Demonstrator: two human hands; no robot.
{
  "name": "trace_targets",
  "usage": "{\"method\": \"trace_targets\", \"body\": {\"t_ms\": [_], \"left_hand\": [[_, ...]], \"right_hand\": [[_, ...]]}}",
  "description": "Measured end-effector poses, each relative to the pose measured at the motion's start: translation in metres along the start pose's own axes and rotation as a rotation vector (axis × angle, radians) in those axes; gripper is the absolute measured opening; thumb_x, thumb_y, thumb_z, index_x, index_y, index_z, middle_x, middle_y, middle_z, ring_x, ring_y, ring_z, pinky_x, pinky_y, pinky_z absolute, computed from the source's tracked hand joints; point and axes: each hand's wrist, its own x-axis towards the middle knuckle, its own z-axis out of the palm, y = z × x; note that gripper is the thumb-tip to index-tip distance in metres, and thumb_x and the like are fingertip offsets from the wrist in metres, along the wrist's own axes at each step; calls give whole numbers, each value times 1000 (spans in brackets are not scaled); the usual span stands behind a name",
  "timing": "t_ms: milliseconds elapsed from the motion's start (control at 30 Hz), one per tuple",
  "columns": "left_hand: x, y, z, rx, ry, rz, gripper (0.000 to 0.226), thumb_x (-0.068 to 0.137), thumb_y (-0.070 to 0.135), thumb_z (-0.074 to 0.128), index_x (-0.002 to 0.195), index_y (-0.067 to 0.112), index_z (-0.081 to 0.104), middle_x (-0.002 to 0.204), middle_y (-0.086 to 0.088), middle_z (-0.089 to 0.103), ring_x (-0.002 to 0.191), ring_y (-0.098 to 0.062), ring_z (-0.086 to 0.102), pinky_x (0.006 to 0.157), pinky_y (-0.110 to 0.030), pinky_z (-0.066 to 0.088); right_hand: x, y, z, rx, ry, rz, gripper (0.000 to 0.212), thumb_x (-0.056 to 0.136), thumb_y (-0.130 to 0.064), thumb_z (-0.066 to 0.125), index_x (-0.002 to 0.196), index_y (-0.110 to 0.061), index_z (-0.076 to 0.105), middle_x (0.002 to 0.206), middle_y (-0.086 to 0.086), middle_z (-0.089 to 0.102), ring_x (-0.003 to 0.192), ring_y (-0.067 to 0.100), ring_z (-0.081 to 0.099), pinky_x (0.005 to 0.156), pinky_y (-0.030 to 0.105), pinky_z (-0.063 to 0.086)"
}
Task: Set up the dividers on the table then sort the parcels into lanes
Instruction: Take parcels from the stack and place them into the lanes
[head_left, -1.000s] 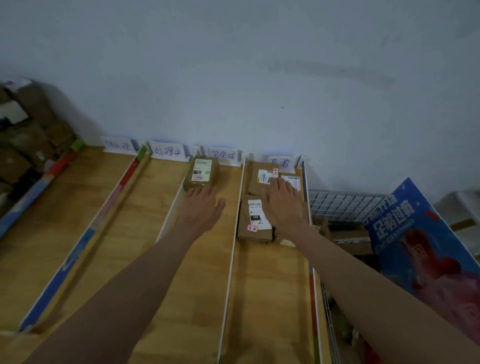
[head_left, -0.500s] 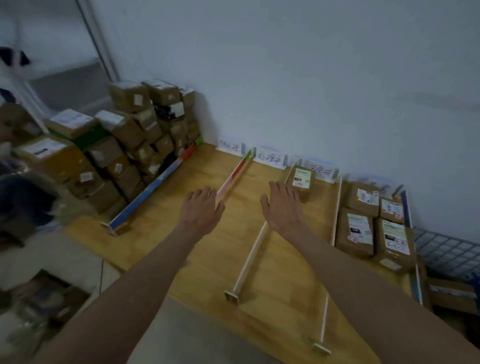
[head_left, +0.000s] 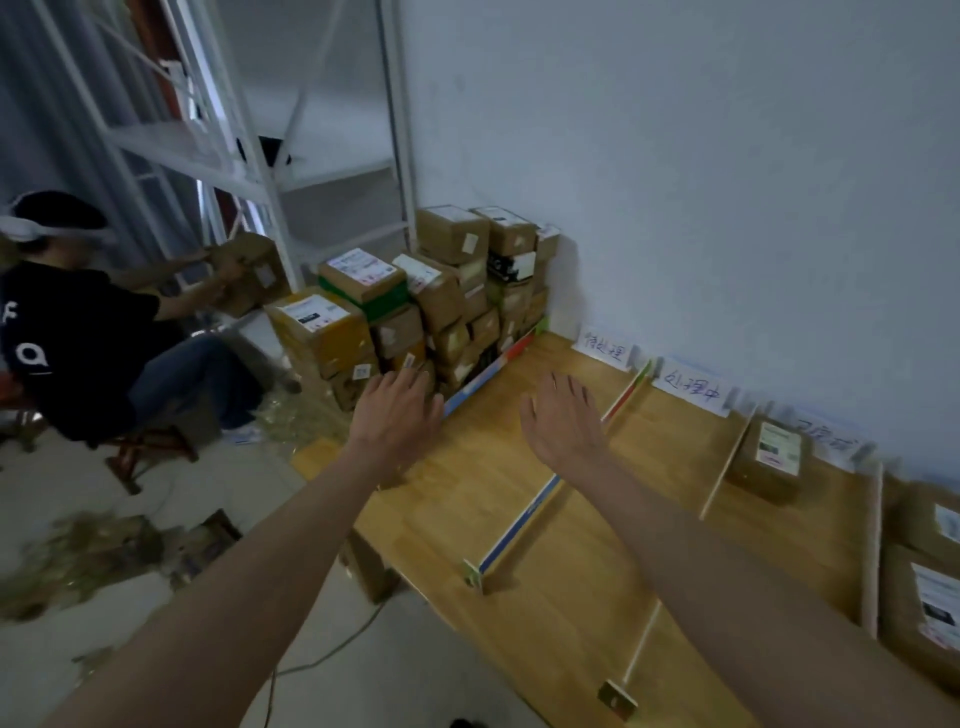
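Stacked parcels (head_left: 441, 306) are sitting left of the desk (head_left: 571, 571); left hand (head_left: 397, 415) and right hand (head_left: 563, 421) are hovering, fingers spread, grasping nothing.

The parcels (head_left: 930, 582) in the far right lane are cut off by the picture's right edge. The third paper label (head_left: 826, 441) against the wall is too blurred to read. The right forearm (head_left: 727, 587) hides part of a white divider (head_left: 722, 467).

parcel stack (head_left: 447, 306) walls table's (head_left: 566, 587) left, dividers (head_left: 519, 525) fence open lanes
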Motion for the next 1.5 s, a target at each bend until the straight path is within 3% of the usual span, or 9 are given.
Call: {"method": "trace_targets", "body": {"t_ms": [200, 333, 567, 800, 967, 1200, 1300, 1400, 1500], "left_hand": [[60, -73, -10, 65, 40, -66, 49, 101, 46, 24, 131, 18, 50, 126, -4, 55, 120, -26, 53, 103, -41, 38], [99, -110, -16, 91, 19, -81, 40, 102, 41, 29, 129, 19, 50, 134, -6, 51, 125, -28, 50, 108, -45, 37], [156, -170, -6, 73, -21, -200, 56, 103, 50, 24, 146, 17, 41, 153, -6, 38, 139, -30, 40, 115, -47, 30], [209, -203, 2, 16, 6, -214, 47, 102, 47, 29, 133, 17, 50, 135, -6, 51, 126, -26, 49, 110, -46, 35], [240, -223, 15, -105, -53, -269, 53, 101, 51, 25, 121, 15, 59, 131, -8, 51, 125, -28, 47, 108, -46, 35], [255, -224, 22, -280, 24, -268, 54, 102, 48, 28, 126, 8, 56, 133, -11, 51, 127, -26, 45, 109, -44, 38], [261, -226, 19, -311, 69, -281, 56, 101, 51, 28, 127, 8, 54, 128, -11, 53, 120, -26, 49, 105, -44, 42], [270, -228, 7, -369, 92, -284, 56, 101, 51, 30, 130, 8, 49, 128, -11, 51, 118, -26, 49, 104, -43, 42], [282, -229, -7, -468, 101, -270, 57, 100, 51, 33, 135, 7, 41, 129, -11, 48, 113, -25, 52, 97, -43, 47]], "right_hand": [[85, -49, 31, 94, 25, -37, 41, 101, -35, 37, 131, -10, 50, 128, 10, 55, 121, 28, 50, 104, 39, 40], [136, -81, 45, 162, -12, -27, 44, 101, -38, 35, 135, -12, 45, 134, 9, 51, 125, 28, 47, 107, 40, 38], [213, -130, 63, 200, -59, -92, 44, 103, -38, 33, 137, -12, 42, 138, 10, 48, 127, 28, 46, 106, 42, 37], [287, -168, 80, 251, -114, -145, 45, 103, -36, 33, 142, -14, 38, 140, 10, 46, 126, 27, 47, 100, 43, 44], [328, -185, 90, 336, -208, -65, 51, 104, -39, 35, 150, -18, 28, 151, 10, 39, 134, 28, 43, 103, 50, 44], [350, -208, 100, 457, -302, 65, 43, 104, -31, 37, 143, -13, 41, 140, 10, 52, 120, 25, 54, 93, 37, 46], [354, -211, 95, 518, -272, 104, 40, 103, -26, 42, 141, -13, 46, 132, 6, 56, 102, 16, 57, 76, 28, 46], [360, -214, 83, 546, -242, 141, 32, 103, -26, 42, 125, -7, 57, 110, 3, 63, 91, 14, 60, 77, 29, 51], [370, -216, 73, 591, -213, 180, 35, 103, -31, 43, 112, -4, 62, 107, 6, 66, 90, 18, 63, 69, 24, 50]]}}
